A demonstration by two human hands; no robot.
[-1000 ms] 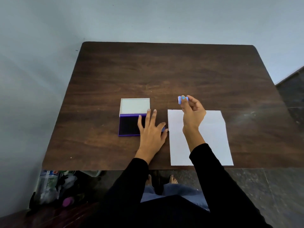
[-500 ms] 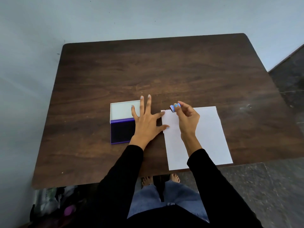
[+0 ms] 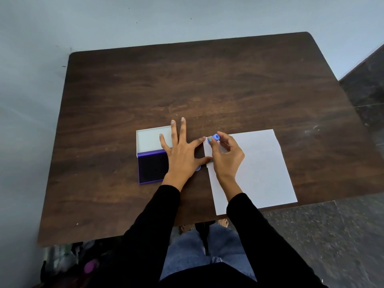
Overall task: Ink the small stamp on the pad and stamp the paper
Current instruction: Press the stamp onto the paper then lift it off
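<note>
The small blue stamp [image 3: 215,138] is pinched in the fingertips of the right hand [image 3: 226,156], held over the far left corner of the white paper [image 3: 259,169]; whether it touches the sheet cannot be told. The paper lies flat near the counter's [image 3: 207,84] front edge, its near edge almost at the drop, and most of its surface to the right of the hand is bare. Just left of the sheet, the left hand [image 3: 182,154] lies flat with fingers spread wide, holding nothing, its index finger and thumb reaching the paper's left edge. It covers the right side of the open ink pad [image 3: 152,168], whose dark purple bed faces up and whose white lid [image 3: 150,139] lies folded back beyond it. The far half of the counter is open wood. A pale wall [image 3: 187,17] runs behind, dark floor [image 3: 342,235] to the right.
</note>
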